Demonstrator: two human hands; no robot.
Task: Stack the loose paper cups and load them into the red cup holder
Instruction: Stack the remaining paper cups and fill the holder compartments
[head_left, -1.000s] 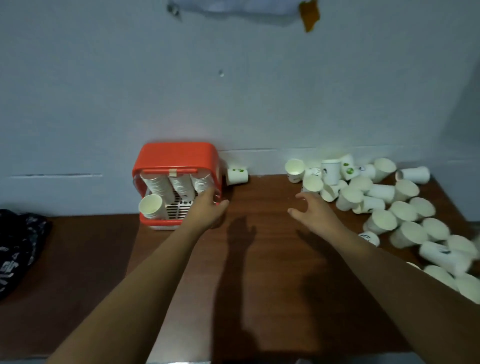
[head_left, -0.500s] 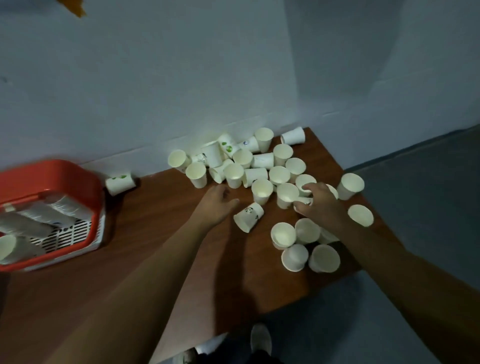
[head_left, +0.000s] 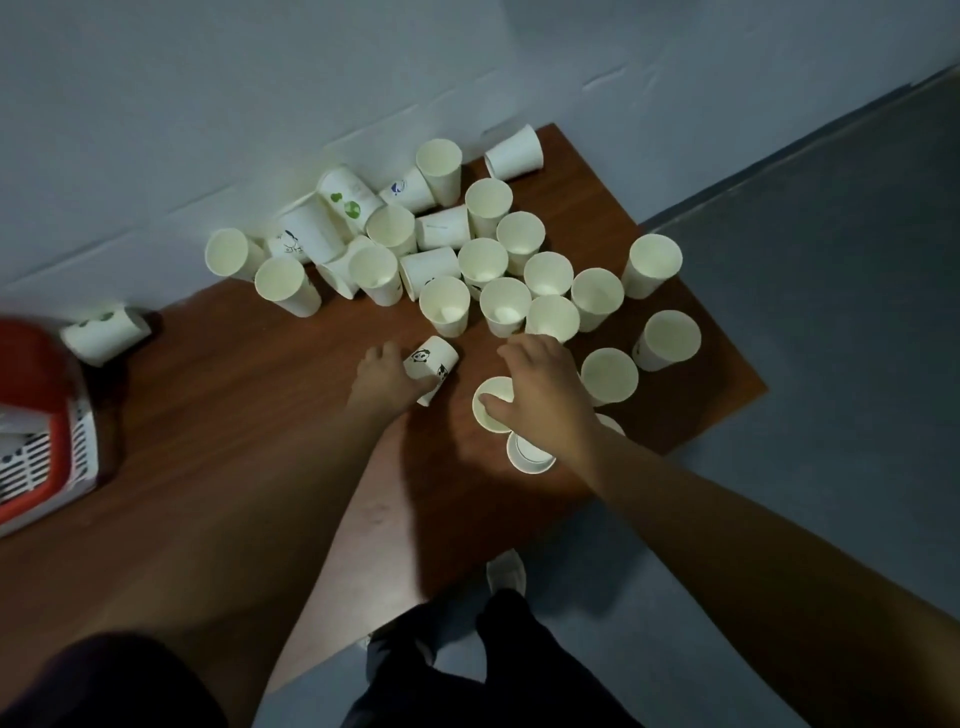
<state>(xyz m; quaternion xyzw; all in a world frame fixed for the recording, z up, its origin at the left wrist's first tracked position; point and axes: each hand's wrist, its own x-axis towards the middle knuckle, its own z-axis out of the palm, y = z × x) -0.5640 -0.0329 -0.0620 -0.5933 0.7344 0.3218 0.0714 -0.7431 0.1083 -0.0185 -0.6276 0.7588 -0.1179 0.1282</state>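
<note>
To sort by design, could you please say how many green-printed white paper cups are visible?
2: a cup lying beside the red plastic cup holder, a cup in the pile near the wall. Others may hide prints.

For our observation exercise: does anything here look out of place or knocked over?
Yes. One paper cup lies on its side beside the red cup holder, apart from the pile. Several cups by the wall lie tipped, as does the panda cup the left hand grips.

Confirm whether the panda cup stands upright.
No, the panda cup lies on its side, gripped by the left hand.
</note>
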